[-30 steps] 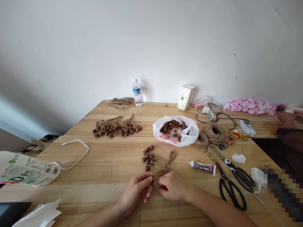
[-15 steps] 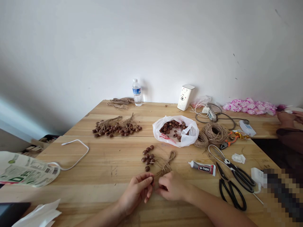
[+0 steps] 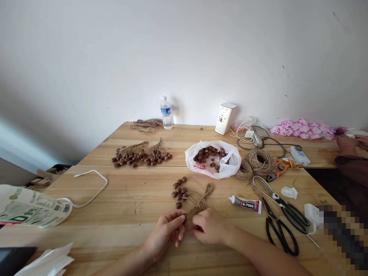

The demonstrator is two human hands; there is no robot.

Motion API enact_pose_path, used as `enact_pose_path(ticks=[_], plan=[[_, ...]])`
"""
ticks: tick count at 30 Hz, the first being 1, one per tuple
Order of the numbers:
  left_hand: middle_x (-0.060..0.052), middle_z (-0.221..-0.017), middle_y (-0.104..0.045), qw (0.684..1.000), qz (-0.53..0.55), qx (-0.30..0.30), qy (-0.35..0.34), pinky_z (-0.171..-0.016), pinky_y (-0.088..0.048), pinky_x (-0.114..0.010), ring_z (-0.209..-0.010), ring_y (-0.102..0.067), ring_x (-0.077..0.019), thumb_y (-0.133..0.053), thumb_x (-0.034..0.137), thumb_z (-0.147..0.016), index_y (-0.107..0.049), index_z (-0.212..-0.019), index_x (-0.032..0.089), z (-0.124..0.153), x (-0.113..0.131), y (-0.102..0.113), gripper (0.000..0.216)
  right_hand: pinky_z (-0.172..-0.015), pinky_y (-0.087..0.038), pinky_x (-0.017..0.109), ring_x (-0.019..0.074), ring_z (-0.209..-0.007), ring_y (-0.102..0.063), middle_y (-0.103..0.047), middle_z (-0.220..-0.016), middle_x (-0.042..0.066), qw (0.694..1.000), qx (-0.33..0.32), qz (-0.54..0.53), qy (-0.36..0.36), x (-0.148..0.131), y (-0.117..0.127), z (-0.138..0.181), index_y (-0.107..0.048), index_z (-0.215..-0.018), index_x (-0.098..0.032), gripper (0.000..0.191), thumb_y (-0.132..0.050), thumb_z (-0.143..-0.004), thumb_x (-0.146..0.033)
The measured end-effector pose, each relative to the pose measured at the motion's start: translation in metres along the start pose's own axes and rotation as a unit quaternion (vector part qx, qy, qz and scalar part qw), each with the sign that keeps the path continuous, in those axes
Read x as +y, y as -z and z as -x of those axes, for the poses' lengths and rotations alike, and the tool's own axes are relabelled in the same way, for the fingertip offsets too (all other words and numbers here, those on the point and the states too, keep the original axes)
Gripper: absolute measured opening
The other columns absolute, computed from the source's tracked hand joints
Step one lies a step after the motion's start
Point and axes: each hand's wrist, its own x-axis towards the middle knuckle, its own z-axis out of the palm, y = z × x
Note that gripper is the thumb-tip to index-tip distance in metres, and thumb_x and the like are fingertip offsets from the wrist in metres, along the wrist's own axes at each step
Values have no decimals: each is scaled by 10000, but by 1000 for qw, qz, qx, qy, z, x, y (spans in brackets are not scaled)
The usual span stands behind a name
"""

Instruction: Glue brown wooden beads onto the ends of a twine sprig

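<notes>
Between the thumb and fingers of my left hand (image 3: pixel 165 232) is a brown nut (image 3: pixel 184 219), mostly covered by the fingertips. My right hand (image 3: pixel 211 226) is closed beside it, its curled fingers at the strands of a twine tassel (image 3: pixel 201 205); the fingertips themselves are partly hidden. A looped, knotted top (image 3: pixel 209 188) on the tassel points away from me. Thin strands fan left from it to a cluster of brown nuts (image 3: pixel 178 190) lying on the wood just beyond my left hand.
Behind the cluster sits a white plastic bag (image 3: pixel 190 153) of nut shells. Finished-looking nut bunches (image 3: pixel 140 155) lie left of it, twine rolls (image 3: pixel 261 161) right. A glue tube (image 3: pixel 246 204), scissors (image 3: pixel 283 234) and pliers (image 3: pixel 277 174) lie rightward. Another person's hand (image 3: pixel 347 145) shows far right.
</notes>
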Motion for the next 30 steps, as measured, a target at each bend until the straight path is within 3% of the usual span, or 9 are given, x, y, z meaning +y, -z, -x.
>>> enact_pose_path(ticks=[30], plan=[[-15,-626,-626,1000,2,6,3,-301,-343,-162,-374,-474,-67,-734,299,-687,-589,-848,119,0,0,-1,282,-557,-347,234,163,-625,-621,-691,-701,38,1000,-6,4,-2,-3,4,0,-653,-744,-173,207,-561,-824,-341]])
